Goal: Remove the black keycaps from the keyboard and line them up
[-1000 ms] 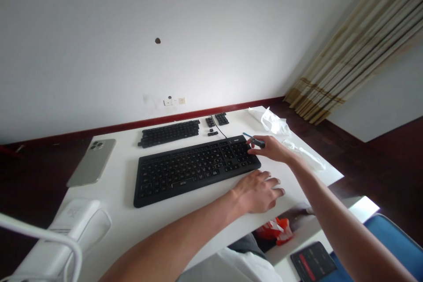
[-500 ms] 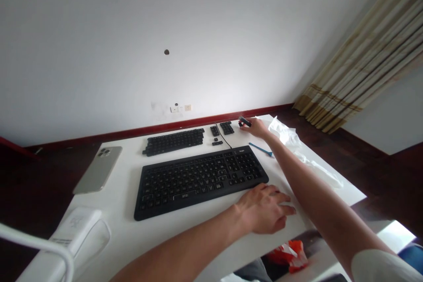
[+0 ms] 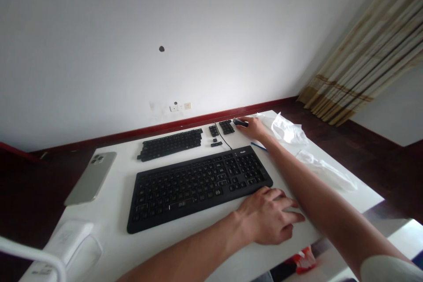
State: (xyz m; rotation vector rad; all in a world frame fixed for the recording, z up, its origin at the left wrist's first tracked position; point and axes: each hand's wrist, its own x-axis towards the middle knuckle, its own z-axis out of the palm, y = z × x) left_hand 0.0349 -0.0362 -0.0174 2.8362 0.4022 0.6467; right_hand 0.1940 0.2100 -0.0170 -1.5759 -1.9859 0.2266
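Note:
A black keyboard (image 3: 185, 213) without its keycaps lies across the white table. My left hand (image 3: 271, 215) rests palm down by the keyboard's near right corner, fingers spread, holding nothing. Stretched to the far edge of the table, my right hand (image 3: 254, 128) is closed around a small dark object (image 3: 241, 123) with a lighter tip; its kind cannot be made out. That object is beside a block of loose black number-pad keycaps (image 3: 227, 127). Further left lies the large group of keycaps (image 3: 170, 144). My right forearm partly covers a thin blue tool (image 3: 259, 146).
Between the keycap groups runs the keyboard cable (image 3: 222, 136). Crumpled white plastic (image 3: 286, 130) lies on the right. A phone (image 3: 90, 178) is at the table's left, with a white power strip (image 3: 66, 242) nearer me. Below the near edge shows a red wrapper (image 3: 304, 261).
My right hand has moved slightly left with the dark object, close to the number-pad keycaps. More of the blue tool is covered by my forearm. The view has shifted a little.

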